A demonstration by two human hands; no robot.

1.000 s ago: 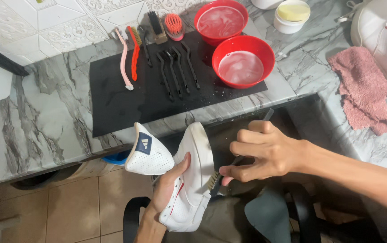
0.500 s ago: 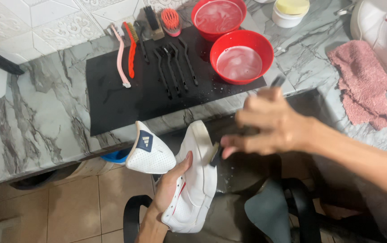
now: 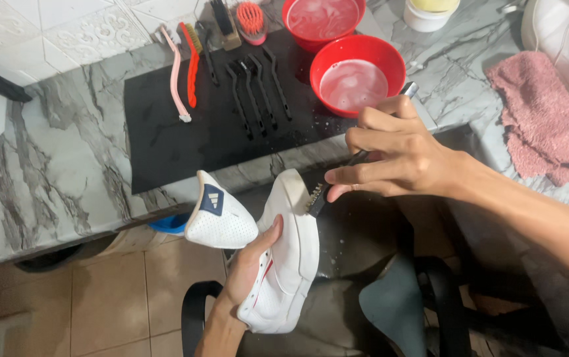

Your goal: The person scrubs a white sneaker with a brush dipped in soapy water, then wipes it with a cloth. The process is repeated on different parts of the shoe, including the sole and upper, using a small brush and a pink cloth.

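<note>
**Two hands, one white shoe, brush at the sole's edge**

Nearest the camera, the left hand [image 3: 248, 274] comes up from below and is wrapped around a white sneaker [image 3: 284, 264], thumb lying across its side, fingers hidden behind it. The shoe is held tilted, toe end down toward the floor, just in front of the table [image 3: 46, 172] edge. Its white tongue [image 3: 220, 215] with a dark blue patch flops out to the left.

Just above, the right hand [image 3: 397, 155] is curled tightly around the dark handle of a small brush [image 3: 317, 195], whose bristles touch the shoe's upper rim. Half a second ago this hand was blurred and sat higher and further right, with the brush lifted off; now it is sharp and lower, bristles against the shoe. The left hand and shoe have scarcely shifted.

Beyond the hands, a black mat [image 3: 185, 139] lies on the marbled table. On it are a pink brush [image 3: 175, 73], an orange brush [image 3: 192, 63] and several black brushes [image 3: 258, 92] side by side. To their right stands a red bowl [image 3: 358, 73] of cloudy water, and behind it a second red bowl [image 3: 321, 20]. A pink cloth [image 3: 539, 116] lies well to the right. Farthest back are a round-headed orange brush [image 3: 251, 20] and a white tub [image 3: 430, 13].
</note>
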